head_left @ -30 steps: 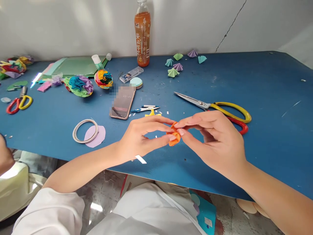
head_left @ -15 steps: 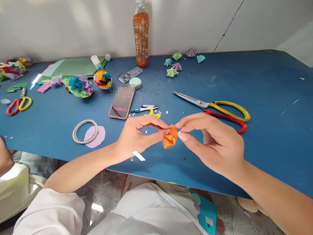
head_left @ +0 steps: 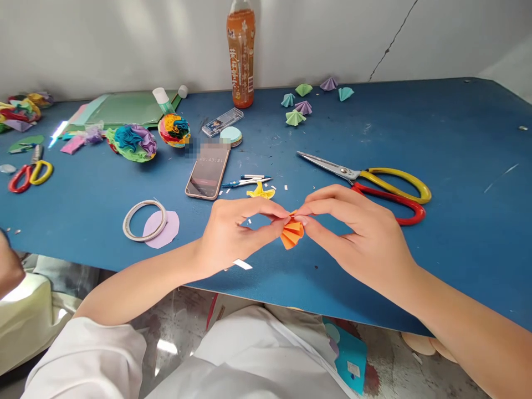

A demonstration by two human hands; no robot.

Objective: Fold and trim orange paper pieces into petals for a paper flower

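A small pleated piece of orange paper (head_left: 292, 235) fans out downward between my two hands, above the table's front part. My left hand (head_left: 236, 230) pinches its left side with thumb and forefinger. On the other side, my right hand (head_left: 353, 227) grips its upper right edge, thumb below and fingers above, so both sets of fingertips nearly meet. A white strip (head_left: 243, 264) shows just below my left hand. Just behind the hands lies a yellow folded paper piece (head_left: 260, 191). Large scissors (head_left: 353, 174) with yellow and red handles rest beyond my right hand.
A tape roll (head_left: 128, 221) overlaps a lilac paper disc (head_left: 172, 228) on the left. Farther back are a phone (head_left: 206, 173), pens (head_left: 247, 182), ruffled paper balls (head_left: 132, 143), a drink bottle (head_left: 241, 58) and several folded paper fans (head_left: 295, 117). Another person's arm (head_left: 9, 266) shows at far left.
My right hand has moved left onto the orange paper, and the small white bit at its fingertips is no longer visible. The paper's pleats now spread downward. The view has shifted slightly.
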